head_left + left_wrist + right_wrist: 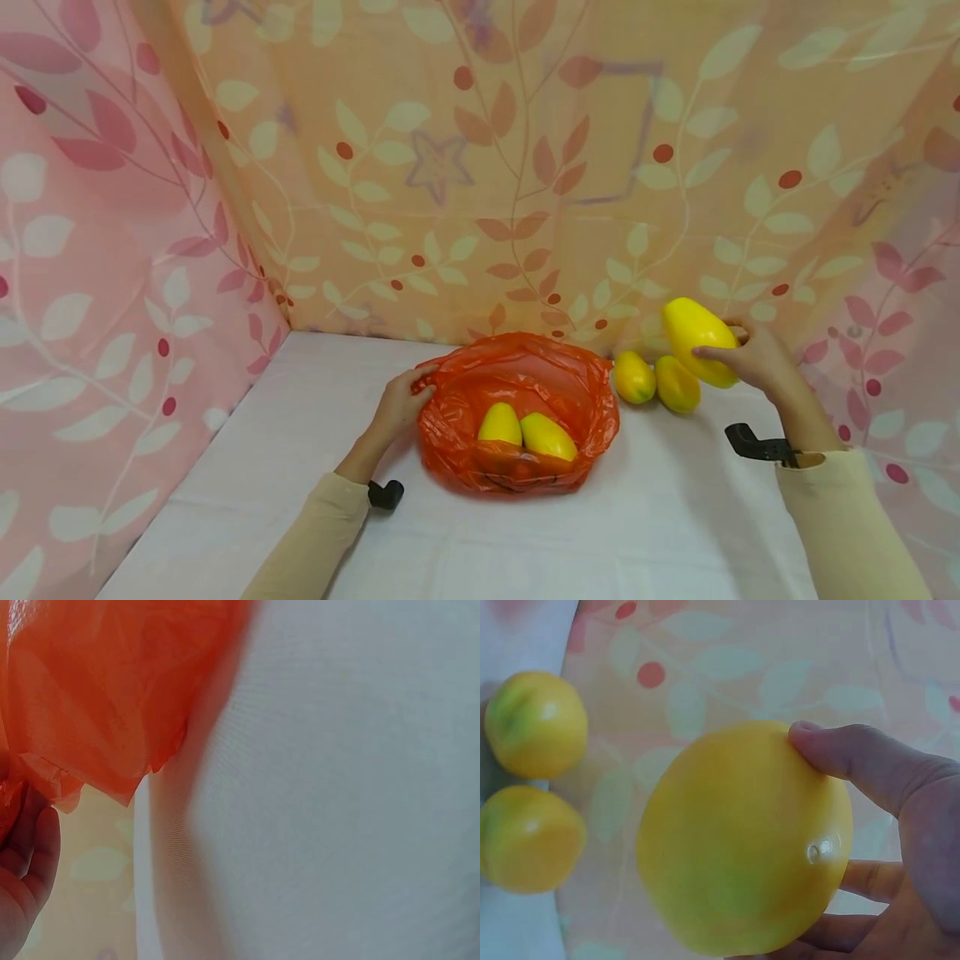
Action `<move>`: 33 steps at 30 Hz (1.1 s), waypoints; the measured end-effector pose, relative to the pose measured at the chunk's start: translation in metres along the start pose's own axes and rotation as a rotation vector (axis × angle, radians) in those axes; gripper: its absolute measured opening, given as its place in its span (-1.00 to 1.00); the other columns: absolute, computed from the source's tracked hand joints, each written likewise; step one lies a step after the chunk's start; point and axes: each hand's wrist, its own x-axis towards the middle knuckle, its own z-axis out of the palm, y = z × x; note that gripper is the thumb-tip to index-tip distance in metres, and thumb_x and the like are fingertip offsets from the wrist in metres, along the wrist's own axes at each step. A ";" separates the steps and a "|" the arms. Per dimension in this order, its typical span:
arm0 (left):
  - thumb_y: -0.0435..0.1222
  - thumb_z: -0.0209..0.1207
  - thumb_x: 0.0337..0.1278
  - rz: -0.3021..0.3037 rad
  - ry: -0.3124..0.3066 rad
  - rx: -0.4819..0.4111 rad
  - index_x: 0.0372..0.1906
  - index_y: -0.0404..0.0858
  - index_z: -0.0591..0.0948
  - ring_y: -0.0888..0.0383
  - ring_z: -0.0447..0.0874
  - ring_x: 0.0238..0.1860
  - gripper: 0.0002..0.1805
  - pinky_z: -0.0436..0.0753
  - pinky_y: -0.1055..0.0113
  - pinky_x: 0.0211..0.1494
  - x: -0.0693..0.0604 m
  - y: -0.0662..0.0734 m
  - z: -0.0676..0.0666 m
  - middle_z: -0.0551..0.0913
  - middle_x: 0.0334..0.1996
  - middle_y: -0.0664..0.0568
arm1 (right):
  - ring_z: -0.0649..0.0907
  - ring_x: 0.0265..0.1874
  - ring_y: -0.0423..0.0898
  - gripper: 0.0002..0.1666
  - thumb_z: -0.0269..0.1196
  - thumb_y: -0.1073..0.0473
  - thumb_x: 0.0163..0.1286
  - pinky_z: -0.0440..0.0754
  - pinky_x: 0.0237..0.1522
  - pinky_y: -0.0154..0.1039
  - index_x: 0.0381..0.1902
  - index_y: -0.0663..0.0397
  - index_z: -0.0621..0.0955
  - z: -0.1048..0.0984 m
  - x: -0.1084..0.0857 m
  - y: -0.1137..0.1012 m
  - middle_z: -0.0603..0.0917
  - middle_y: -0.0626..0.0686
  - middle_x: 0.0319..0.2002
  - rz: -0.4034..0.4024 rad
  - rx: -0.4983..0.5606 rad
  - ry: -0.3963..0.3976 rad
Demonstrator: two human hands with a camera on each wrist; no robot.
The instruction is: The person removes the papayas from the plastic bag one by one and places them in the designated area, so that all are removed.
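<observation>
A red plastic bag stands open on the white surface, with two yellow fruits showing inside. My left hand grips the bag's left rim; in the left wrist view its curled fingers meet the red plastic. Raised at the right, my right hand holds a large yellow fruit between thumb and fingers. The right wrist view shows this fruit with the hand's thumb on its upper side. Both hands are apart.
Two smaller yellow fruits rest side by side on the white tabletop, right of the bag, below the raised one. Patterned cloth walls stand behind and at both sides. A black wrist-worn device is on each forearm.
</observation>
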 end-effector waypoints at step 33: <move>-0.36 0.18 0.26 0.004 0.005 -0.007 0.23 -0.24 0.56 -0.19 0.52 0.22 -0.58 0.50 -0.10 0.24 -0.003 0.001 0.000 0.59 0.18 -0.23 | 0.30 0.02 0.38 0.22 0.25 -0.40 0.19 0.38 0.12 0.36 0.37 0.49 0.12 0.017 0.017 0.106 0.19 0.50 0.16 0.235 0.070 -0.060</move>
